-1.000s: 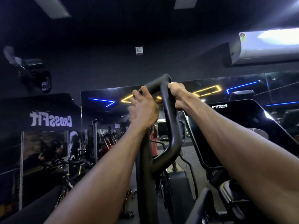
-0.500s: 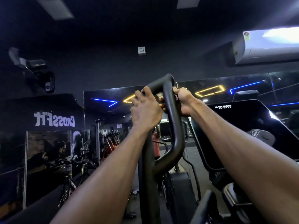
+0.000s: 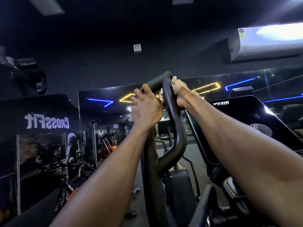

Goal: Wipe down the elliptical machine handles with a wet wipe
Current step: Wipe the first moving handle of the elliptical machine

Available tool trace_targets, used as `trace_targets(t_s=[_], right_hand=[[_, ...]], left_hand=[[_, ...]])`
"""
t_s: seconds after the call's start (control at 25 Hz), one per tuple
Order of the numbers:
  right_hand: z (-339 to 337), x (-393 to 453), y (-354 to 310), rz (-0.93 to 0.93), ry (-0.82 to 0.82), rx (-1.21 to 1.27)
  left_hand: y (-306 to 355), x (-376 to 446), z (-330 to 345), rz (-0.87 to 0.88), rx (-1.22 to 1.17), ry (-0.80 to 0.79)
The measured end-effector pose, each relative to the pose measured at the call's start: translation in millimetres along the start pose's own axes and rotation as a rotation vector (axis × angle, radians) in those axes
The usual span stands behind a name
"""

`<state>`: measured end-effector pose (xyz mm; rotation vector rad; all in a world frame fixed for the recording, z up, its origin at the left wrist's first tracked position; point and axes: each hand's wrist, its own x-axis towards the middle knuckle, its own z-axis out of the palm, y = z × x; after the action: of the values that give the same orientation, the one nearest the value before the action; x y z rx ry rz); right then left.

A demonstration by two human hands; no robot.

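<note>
While both arms reach up, my left hand grips black looped handle near top; right hand pinches white wet wipe against handle's right bar.

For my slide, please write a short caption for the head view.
Both hands, left and right, grip the black looped elliptical handle, a white wet wipe showing between them.
</note>
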<state>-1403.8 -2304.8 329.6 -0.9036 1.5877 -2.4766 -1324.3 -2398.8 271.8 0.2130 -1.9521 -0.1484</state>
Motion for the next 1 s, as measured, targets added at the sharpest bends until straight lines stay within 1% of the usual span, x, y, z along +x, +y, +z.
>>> trace_targets(t_s=[0.08,0.16,0.24,0.32,0.4,0.48,0.56,0.64,0.72,0.8,0.88,1.0], right_hand=[[-9,-7,18,0.018,-0.022,-0.023],[-24,-27,42,0.063,-0.118,0.0],[-29,-36,44,0.076,-0.109,-0.002],[-24,-33,38,0.042,-0.092,0.014],[-28,-43,48,0.029,-0.078,-0.001],[-38,-59,68,0.072,-0.122,0.03],[-38,-67,69,0.111,-0.152,0.075],[-33,-67,60,0.08,-0.138,0.088],[-36,-74,69,0.074,-0.093,0.051],[-44,-89,89,0.139,-0.085,0.083],[-45,-94,86,0.167,-0.079,0.083],[-31,-97,81,0.075,0.024,0.055]], left_hand=[[-1,-1,-2,-0.024,-0.032,-0.012],[-2,0,-3,-0.04,-0.064,0.002],[-3,0,-1,-0.046,-0.088,0.006],[-3,0,-2,-0.052,-0.093,0.005],[-2,-4,-4,-0.067,-0.111,-0.001],[-2,-8,-6,-0.066,-0.121,0.013],[-2,-9,-7,-0.064,-0.117,0.032],[-1,-10,-6,-0.064,-0.115,0.041],[-2,-11,-5,-0.063,-0.108,0.052],[-4,-16,-4,-0.054,-0.107,0.058],[-6,-18,-2,-0.053,-0.11,0.062],[-7,-22,1,-0.049,-0.119,0.048]])
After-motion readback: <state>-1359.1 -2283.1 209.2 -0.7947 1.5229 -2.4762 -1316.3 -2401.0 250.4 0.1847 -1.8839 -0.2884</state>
